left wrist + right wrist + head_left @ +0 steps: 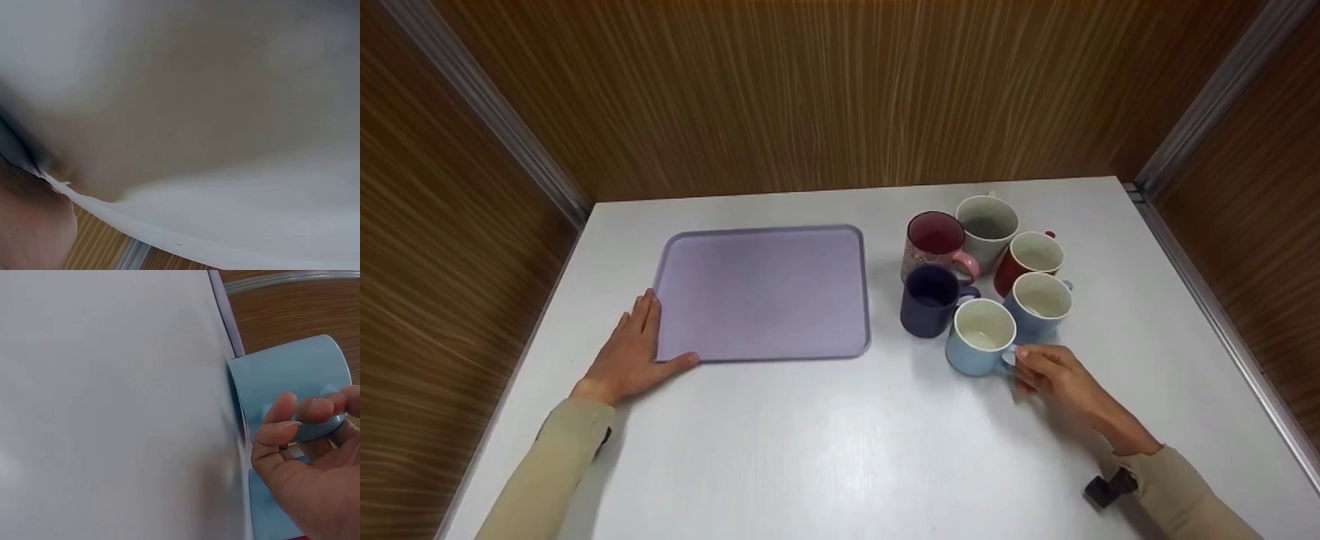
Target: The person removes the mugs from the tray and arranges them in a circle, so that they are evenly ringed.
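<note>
A light blue mug [971,358] with a pale inside stands upright at the front of a cluster of mugs. My right hand [1057,379] pinches its handle from the right; in the right wrist view the curled fingers hide most of that handle beside the mug's blue wall [287,374]. Flat on the table, to the left, lies a lilac rectangular tray [765,292]. Against its front left corner rests my left hand [630,364], fingers straight along the left edge and thumb at the front edge. Only a bit of skin [36,230] shows in the left wrist view.
Behind the light blue mug stand a dark blue mug [922,311], a pink mug [913,256], a whitish mug [984,251], a red mug [1006,279] and a second blue mug [1030,324], close together. Wood-grain panels [810,90] enclose the white table [810,450] at back and sides.
</note>
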{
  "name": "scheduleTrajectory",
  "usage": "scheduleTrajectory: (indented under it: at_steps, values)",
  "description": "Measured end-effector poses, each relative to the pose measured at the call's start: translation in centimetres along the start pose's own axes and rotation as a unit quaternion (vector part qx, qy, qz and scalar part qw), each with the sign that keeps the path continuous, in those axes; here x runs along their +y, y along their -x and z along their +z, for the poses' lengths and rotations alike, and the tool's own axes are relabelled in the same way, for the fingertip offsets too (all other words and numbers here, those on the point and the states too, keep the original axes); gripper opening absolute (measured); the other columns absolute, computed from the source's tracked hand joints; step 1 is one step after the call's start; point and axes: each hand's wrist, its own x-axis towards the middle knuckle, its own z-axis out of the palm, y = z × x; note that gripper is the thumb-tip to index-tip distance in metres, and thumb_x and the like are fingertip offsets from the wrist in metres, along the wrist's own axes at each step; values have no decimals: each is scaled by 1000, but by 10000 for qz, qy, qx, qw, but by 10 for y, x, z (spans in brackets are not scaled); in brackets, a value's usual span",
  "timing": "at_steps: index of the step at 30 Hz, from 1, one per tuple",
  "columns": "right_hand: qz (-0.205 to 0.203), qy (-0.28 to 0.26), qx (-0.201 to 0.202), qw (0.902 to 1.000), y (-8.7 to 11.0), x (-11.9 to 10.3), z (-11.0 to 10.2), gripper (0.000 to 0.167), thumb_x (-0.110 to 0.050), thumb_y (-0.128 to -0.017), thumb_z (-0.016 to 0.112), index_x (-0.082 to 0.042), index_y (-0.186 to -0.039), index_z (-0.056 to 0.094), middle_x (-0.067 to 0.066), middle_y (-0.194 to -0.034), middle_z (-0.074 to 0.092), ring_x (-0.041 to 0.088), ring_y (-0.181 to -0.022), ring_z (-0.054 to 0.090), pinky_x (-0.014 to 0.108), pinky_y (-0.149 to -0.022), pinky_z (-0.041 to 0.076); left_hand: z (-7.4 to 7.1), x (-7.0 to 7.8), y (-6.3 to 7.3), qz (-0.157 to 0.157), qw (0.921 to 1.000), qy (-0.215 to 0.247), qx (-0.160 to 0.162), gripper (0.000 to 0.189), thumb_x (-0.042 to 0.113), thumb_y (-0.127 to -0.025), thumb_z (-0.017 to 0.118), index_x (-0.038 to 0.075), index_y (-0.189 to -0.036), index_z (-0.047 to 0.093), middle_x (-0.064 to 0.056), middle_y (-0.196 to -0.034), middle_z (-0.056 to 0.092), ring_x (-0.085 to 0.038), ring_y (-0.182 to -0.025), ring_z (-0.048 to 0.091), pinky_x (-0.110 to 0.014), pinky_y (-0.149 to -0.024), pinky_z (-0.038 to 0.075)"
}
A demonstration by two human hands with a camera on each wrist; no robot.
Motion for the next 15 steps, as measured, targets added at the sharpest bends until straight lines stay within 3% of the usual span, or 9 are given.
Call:
scheduleTrajectory:
  at_steps: [8,12,15]
  values:
    - [126,-146,113,9998,-11,2,-8,43,-12,-117,36,14,-83,32,15,-76,30,26,-70,40,36,-64,37,-1,1,-2,-12,10000,-41,43,128,77,-93,63,-10,-167,5,-27,-178,-2,-47,-165,2,-62,-133,10]
    - [241,144,184,9994,-10,2,-10,43,-16,-118,38,18,-91,41,6,-78,47,18,-74,56,28,-68,50,-1,1,-2,-29,10000,-17,57,129,77,-92,64,-9,-167,5,-26,-178,-2,-46,-165,3,-62,-133,11]
    - [387,601,469,9963,-6,-1,-9,42,-19,-117,43,19,-103,55,7,-91,65,17,-82,71,29,-73,60,0,1,0,-34,10000,-20,66,129,78,-91,64,-8,-167,5,-25,-178,-1,-45,-166,3,-62,-133,11]
